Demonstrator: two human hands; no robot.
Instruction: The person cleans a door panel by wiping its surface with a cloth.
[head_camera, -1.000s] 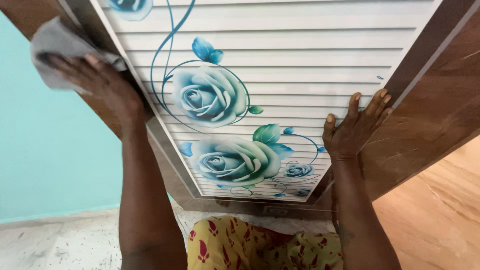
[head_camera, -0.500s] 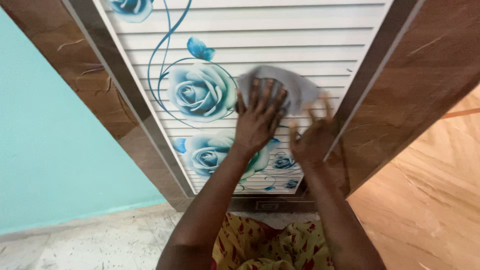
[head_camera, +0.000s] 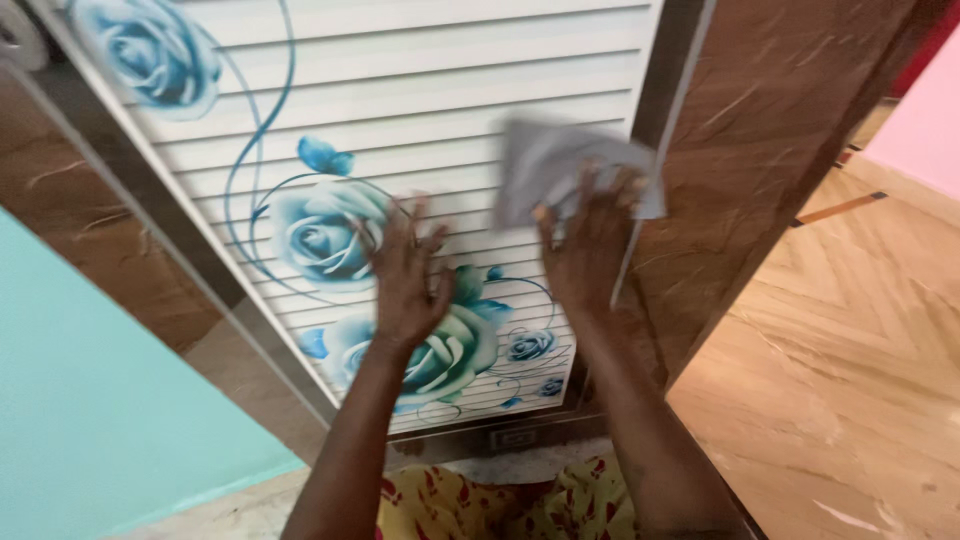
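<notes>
The right hand (head_camera: 585, 250) presses a grey cloth (head_camera: 560, 175) flat against the white slatted door panel (head_camera: 420, 110), fingers spread (blurred), near the panel's right edge. The left hand (head_camera: 405, 275), released and empty, rests splayed on the painted blue roses (head_camera: 320, 235).

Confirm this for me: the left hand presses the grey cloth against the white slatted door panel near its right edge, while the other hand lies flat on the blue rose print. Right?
Not quite. In the head view the right hand presses the grey cloth against the white slatted door panel near its right edge; the left hand lies flat on the blue rose print.
</notes>
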